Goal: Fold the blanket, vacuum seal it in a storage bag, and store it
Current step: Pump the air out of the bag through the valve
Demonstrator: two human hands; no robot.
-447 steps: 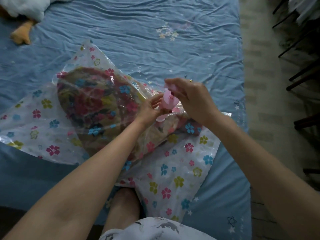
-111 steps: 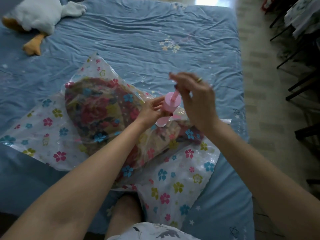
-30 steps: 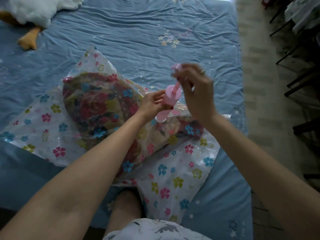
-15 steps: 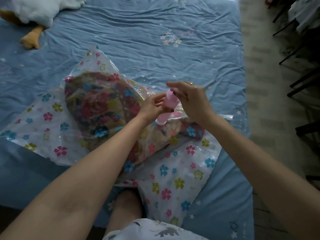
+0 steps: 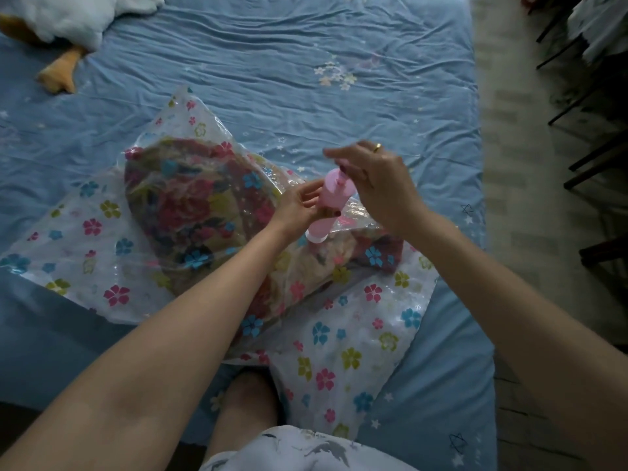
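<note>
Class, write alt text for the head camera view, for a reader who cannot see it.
Seen from above, a left hand grips a pink pump standing on a flowered storage bag with a blanket inside, while the right hand holds the pump's handle. The bag lies on a blue bed, with a plush toy at the far left corner.

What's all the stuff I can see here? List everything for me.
Bed: one, blue sheet with small stars, fills most of the view.
Bag: one, clear plastic with coloured flowers, lies on the bed.
Blanket: one, red and yellow floral, inside the bag.
Pump: one, pink, stands on the bag.
Plush toy: one, white with orange foot, top left on the bed.
Chairs: dark legs, on the floor at right; count unclear.
Left hand: grips the pump's body.
Right hand: wears a ring, pinches the pump's handle.
</note>
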